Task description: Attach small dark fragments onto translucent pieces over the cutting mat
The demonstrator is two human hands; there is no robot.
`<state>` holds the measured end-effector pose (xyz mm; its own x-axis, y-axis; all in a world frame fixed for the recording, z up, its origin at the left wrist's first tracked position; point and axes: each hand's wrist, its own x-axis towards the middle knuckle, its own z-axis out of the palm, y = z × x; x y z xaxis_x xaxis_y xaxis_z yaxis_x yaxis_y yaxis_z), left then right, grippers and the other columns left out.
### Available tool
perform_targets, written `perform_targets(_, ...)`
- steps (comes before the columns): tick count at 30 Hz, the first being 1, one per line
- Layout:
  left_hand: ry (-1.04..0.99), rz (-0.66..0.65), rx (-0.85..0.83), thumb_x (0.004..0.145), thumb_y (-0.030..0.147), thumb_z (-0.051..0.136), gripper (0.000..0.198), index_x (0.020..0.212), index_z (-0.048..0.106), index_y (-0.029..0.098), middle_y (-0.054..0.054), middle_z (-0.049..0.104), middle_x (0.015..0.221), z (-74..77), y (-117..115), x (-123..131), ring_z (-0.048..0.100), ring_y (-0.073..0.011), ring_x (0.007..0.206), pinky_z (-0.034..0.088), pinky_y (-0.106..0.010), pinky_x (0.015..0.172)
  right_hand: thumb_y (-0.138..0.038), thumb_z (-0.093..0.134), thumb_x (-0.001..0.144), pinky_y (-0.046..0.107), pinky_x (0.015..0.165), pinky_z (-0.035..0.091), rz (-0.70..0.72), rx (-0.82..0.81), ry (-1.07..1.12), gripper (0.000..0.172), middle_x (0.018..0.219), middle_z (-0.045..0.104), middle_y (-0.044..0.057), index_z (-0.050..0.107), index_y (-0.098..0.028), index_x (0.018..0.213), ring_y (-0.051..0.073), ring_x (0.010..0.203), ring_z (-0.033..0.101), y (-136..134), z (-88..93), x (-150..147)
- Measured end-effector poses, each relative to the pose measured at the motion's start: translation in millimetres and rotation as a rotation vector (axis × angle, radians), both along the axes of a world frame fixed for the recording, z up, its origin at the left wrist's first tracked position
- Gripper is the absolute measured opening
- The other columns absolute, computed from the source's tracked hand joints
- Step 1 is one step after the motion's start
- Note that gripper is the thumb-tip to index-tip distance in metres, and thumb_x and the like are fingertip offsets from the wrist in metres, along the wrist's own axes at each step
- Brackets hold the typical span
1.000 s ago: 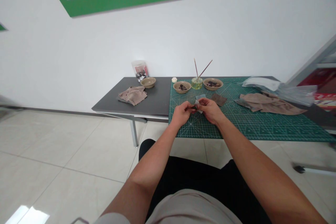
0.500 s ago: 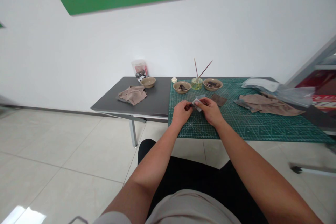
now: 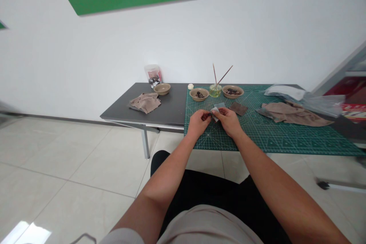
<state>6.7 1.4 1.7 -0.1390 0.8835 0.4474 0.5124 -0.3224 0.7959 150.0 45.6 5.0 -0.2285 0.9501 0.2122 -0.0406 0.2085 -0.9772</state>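
Note:
My right hand (image 3: 229, 121) pinches a small folded piece of light grey sheet (image 3: 215, 115), which could be sandpaper or cloth. Close beside it, my left hand (image 3: 198, 124) is closed on a small dark piece, mostly hidden by the fingers. Sheet and dark piece meet between the two hands, above the green cutting mat (image 3: 207, 141). Just beyond the fingers lies a bluish-grey square (image 3: 219, 105), and to its right a brown square sheet (image 3: 238, 108).
Behind the hands stand a bowl of dark pieces (image 3: 199, 94), a glass jar (image 3: 215, 90) with two thin sticks, and a second bowl (image 3: 233, 92). A brown cloth (image 3: 294, 113) and plastic bag (image 3: 309, 99) lie right. Another cloth (image 3: 145, 103), bowl (image 3: 162, 89) and tub (image 3: 153, 76) are left.
The grey sheet has shifted slightly between the fingers, its angle a little steeper. Both hands stay close together in nearly the same place. The whole view has moved slightly.

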Motion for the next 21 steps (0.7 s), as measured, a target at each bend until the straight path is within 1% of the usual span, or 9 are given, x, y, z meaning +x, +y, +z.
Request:
perform_targets(3,0.005,0.032,0.002,0.08,0.017,0.063,0.008,0.087,0.067,0.018,-0.001,0.065,0.079,-1.1,-0.1,-0.1,0.058,-0.012,0.071,0.046,-0.026,0.07,-0.053,0.077,0.063,0.027,0.06,0.046,0.029,-0.015,0.014,0.043,0.074,0.068,0.003,0.067,-0.016,0.081,0.014,0.063,0.058,1.0,-0.9,-1.1)
perform_targets(5,0.02,0.014,0.001,0.08,0.017,0.063,0.009,0.087,0.066,0.018,0.0,0.064,0.079,-2.3,0.5,-0.2,0.057,-0.0119,0.071,0.046,-0.026,0.07,-0.053,0.076,0.064,0.027,0.058,0.045,0.02,-0.03,0.022,0.043,0.073,0.068,0.003,0.067,-0.015,0.081,0.014,0.061,0.057,2.1,-2.2,-2.4)
perform_targets(7,0.039,0.002,0.01,0.08,0.017,0.063,0.008,0.087,0.065,0.018,0.0,0.063,0.08,-3.1,1.8,0.0,0.057,-0.0119,0.072,0.046,-0.025,0.071,-0.053,0.074,0.066,0.027,0.057,0.045,-0.028,-0.025,0.031,0.041,0.071,0.067,0.003,0.067,-0.015,0.08,0.014,0.059,0.056,3.4,-3.9,-3.9)
perform_targets(11,0.054,-0.005,0.039,0.078,0.014,0.063,0.008,0.085,0.061,0.019,-0.001,0.063,0.089,-2.5,4.8,1.3,0.058,-0.0128,0.081,0.047,-0.025,0.074,-0.05,0.073,0.069,0.027,0.064,0.046,-0.121,0.057,0.028,0.037,0.077,0.069,0.003,0.069,-0.015,0.082,0.015,0.067,0.06,2.4,-4.3,-4.6)
perform_targets(13,0.095,-0.011,0.012,0.078,0.012,0.061,0.009,0.084,0.06,0.019,0.0,0.062,0.084,-1.9,5.4,2.0,0.057,-0.0129,0.078,0.045,-0.025,0.074,-0.049,0.073,0.07,0.029,0.067,0.046,-0.124,0.086,-0.026,0.036,0.079,0.07,0.004,0.071,-0.015,0.084,0.016,0.071,0.061,-0.8,-2.1,-3.0)
perform_targets(15,0.148,0.02,-0.024,0.077,0.013,0.062,0.007,0.081,0.059,0.018,0.001,0.06,0.077,-1.6,5.0,2.3,0.055,-0.0132,0.073,0.043,-0.026,0.071,-0.048,0.072,0.072,0.03,0.069,0.046,-0.121,0.108,-0.107,0.035,0.079,0.071,0.005,0.073,-0.015,0.085,0.017,0.071,0.061,-4.2,0.1,-0.8)
perform_targets(17,0.182,0.055,-0.035,0.077,0.013,0.062,0.007,0.077,0.058,0.018,0.0,0.058,0.074,-1.7,4.1,2.3,0.053,-0.0135,0.072,0.041,-0.026,0.069,-0.048,0.07,0.074,0.03,0.07,0.046,-0.115,0.137,-0.17,0.035,0.08,0.072,0.005,0.073,-0.015,0.087,0.018,0.072,0.062,-5.8,0.1,1.4)
perform_targets(19,0.193,0.059,-0.035,0.077,0.013,0.062,0.008,0.074,0.056,0.018,0.0,0.057,0.073,-2.2,3.1,2.0,0.052,-0.0135,0.072,0.04,-0.026,0.069,-0.048,0.069,0.075,0.031,0.071,0.046,-0.099,0.155,-0.186,0.035,0.083,0.072,0.005,0.074,-0.016,0.089,0.019,0.074,0.063,-4.8,-2.5,2.9)
perform_targets(21,0.194,0.03,-0.021,0.077,0.014,0.062,0.008,0.075,0.056,0.018,0.0,0.057,0.075,-2.7,2.2,1.6,0.053,-0.0132,0.073,0.04,-0.025,0.069,-0.048,0.069,0.075,0.031,0.072,0.047,-0.091,0.16,-0.166,0.036,0.085,0.073,0.005,0.074,-0.016,0.091,0.019,0.076,0.064,-2.5,-6.2,3.7)
